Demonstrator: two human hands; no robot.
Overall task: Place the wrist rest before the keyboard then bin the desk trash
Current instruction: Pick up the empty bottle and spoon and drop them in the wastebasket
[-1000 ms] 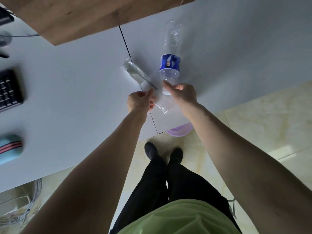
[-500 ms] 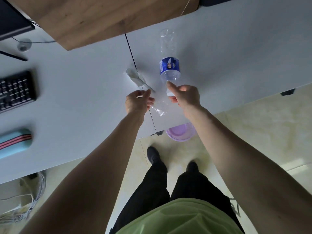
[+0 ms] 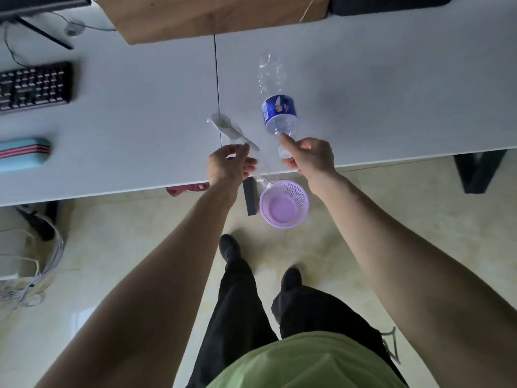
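Observation:
A clear plastic bottle with a blue label lies on the white desk, its cap toward me. My right hand grips its neck. My left hand pinches a crumpled clear wrapper, which hangs past the desk's front edge, just above the purple mesh bin on the floor. A plastic spoon in clear film lies on the desk, its handle tip at my left thumb. The black keyboard is at far left, with the teal striped wrist rest in front of it.
A wooden panel stands at the desk's back, with a monitor stand and cable at top left. A black desk leg is at right and cables lie on the floor at left. My feet stand just behind the bin.
My view has pulled back, so the bin now shows fully. Both hands have come toward the desk's front edge, and the wrapper has moved from over the desk to over the bin.

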